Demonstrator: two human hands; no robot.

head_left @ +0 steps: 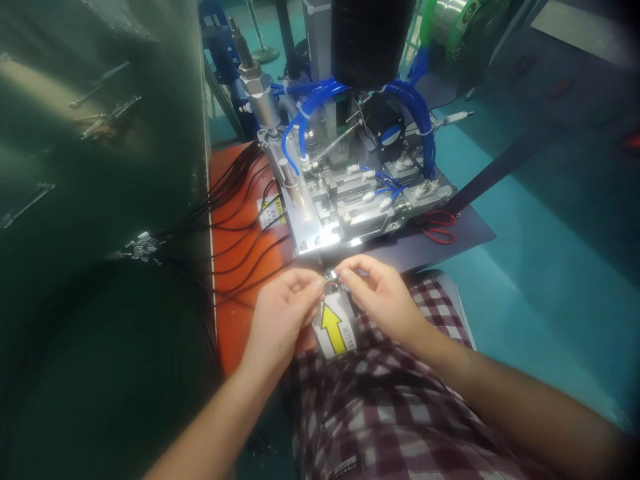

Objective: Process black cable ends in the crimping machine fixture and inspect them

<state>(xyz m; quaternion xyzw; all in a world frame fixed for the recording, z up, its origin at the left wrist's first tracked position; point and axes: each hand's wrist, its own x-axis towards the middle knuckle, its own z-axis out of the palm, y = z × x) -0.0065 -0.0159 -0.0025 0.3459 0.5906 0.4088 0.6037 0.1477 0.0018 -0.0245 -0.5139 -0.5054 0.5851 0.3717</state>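
Close together in front of the metal machine point(320, 207) are my two hands, above a white label with a yellow arrow point(334, 327). My left hand point(287, 310) is closed in a pinch, thumb against forefinger. My right hand point(377, 290) pinches too, its fingertips at a small whitish piece point(334, 274). Between the fingertips is something thin and small, partly hidden, and I cannot tell which hand holds which part.
Black cables point(245, 233) run over the orange plate point(233, 333) to a bundle of metal-tipped ends point(143, 247) on the dark green surface point(100, 360). Blue tubes point(425, 127) arch over the machine. A red cord point(440, 230) lies at its right.
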